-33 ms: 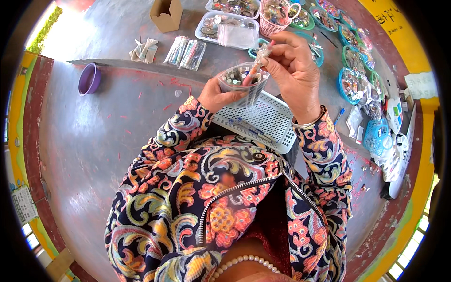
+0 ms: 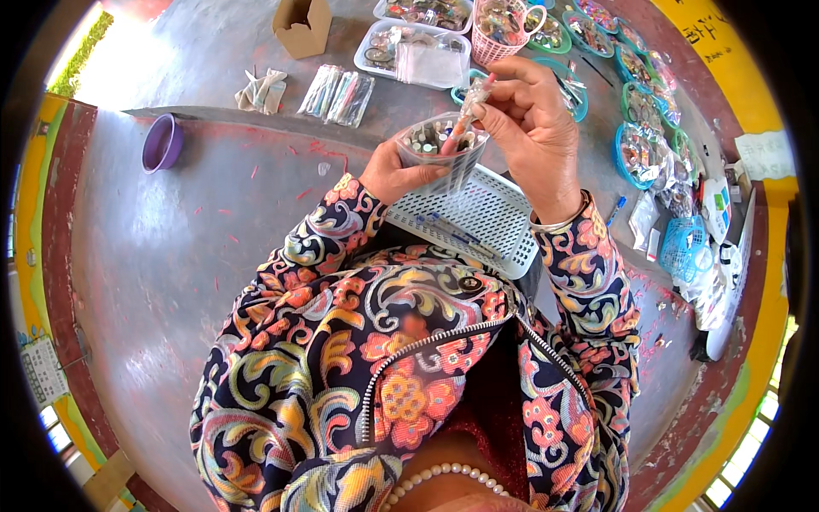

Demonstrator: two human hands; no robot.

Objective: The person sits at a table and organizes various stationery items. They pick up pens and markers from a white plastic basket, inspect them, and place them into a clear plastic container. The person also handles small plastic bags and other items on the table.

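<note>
Lower ends of sticks [image 2: 425, 139] are indistinct inside the clear container [image 2: 456, 168] gripped by the left hand [image 2: 397, 173]. Right hand [image 2: 539, 128] pinches a pink stick [image 2: 456, 136]. White basket [image 2: 514, 245], partly hidden, contains blue pens [image 2: 461, 235].

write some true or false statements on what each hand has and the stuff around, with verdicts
1. The left hand holds a clear plastic holder of pen-like sticks. True.
2. The holder is closed with a lid. False: its top is open and stick ends show.
3. The right hand holds a slim orange-pink item. True.
4. In the picture, a purple bowl is farther left than the cardboard box. True.
5. The bowl sits between the two hands. False: it is well to the left of both.
</note>
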